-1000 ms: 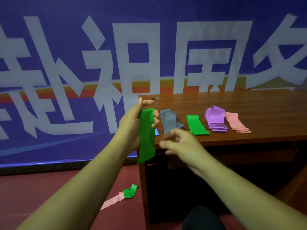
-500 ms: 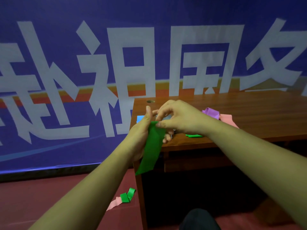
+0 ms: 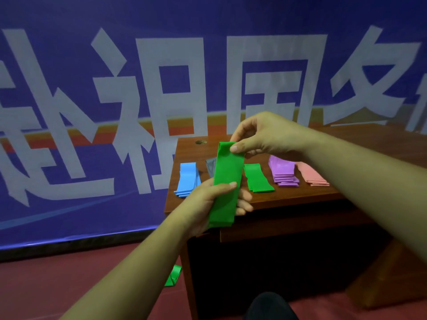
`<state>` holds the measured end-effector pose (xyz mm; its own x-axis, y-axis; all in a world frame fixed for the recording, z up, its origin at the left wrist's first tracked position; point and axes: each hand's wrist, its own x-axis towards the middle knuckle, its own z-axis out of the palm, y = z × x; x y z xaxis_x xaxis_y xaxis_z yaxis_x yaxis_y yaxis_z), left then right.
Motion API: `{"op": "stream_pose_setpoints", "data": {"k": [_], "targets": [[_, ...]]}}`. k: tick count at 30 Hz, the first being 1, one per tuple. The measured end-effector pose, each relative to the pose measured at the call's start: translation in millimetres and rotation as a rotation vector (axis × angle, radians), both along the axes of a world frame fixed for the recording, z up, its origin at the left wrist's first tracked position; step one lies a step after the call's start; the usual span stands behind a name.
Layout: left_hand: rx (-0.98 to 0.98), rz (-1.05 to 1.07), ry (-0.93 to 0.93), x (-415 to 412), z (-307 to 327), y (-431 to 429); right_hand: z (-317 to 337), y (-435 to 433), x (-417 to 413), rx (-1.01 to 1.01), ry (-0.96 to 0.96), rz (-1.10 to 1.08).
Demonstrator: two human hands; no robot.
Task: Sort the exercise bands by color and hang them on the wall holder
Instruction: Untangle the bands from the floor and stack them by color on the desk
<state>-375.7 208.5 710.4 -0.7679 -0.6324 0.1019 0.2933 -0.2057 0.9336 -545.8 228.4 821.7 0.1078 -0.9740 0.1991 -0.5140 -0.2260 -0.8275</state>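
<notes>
Lying on the red floor by the table leg is a stray green band [image 3: 173, 277], not yet gathered. Above it the left hand [image 3: 208, 199] grips the lower part of the green band [image 3: 227, 181], thumb across its front and fingers curled behind. The right hand [image 3: 265, 137], which hung free a second ago, has come up and now pinches the band's top end between thumb and forefinger. The strip that dangled from one hand is now held flat and straight between the two, over the near edge of the table [image 3: 346, 139]. I judge it is being smoothed for the green pile [image 3: 257, 179] just behind. Beside that lie the blue pile [image 3: 187, 179], a grey band [image 3: 210, 166], the purple pile [image 3: 283, 172] and the pink pile [image 3: 310, 175]. Beyond hangs the blue banner [image 3: 138, 88]; I see no wall holder, so hanging looks some way off.
</notes>
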Motion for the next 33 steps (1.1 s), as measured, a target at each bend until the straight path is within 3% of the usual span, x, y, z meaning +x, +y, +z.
{"op": "stream_pose_setpoints", "data": {"k": [6,11,15,20,29,33], "targets": [[0.025,0.007,-0.019,-22,-4,-2,8,-8,-34,0.027,-0.085,-0.088],[0.027,0.046,0.024,-38,-10,-13,10,-15,-58,0.06,-0.053,-0.179],[-0.019,0.088,-0.052,-52,-6,-23,11,-30,-76,0.117,-0.047,-0.215],[-0.327,0.216,-0.311,-66,-1,-47,14,-51,-94,0.151,-0.007,-0.241],[-0.597,0.32,-0.364,-94,-24,-82,2,-106,-126,0.162,0.399,-0.253],[-0.816,0.361,-0.494,-103,-34,-83,-15,-133,-127,0.188,0.585,-0.197]]}}
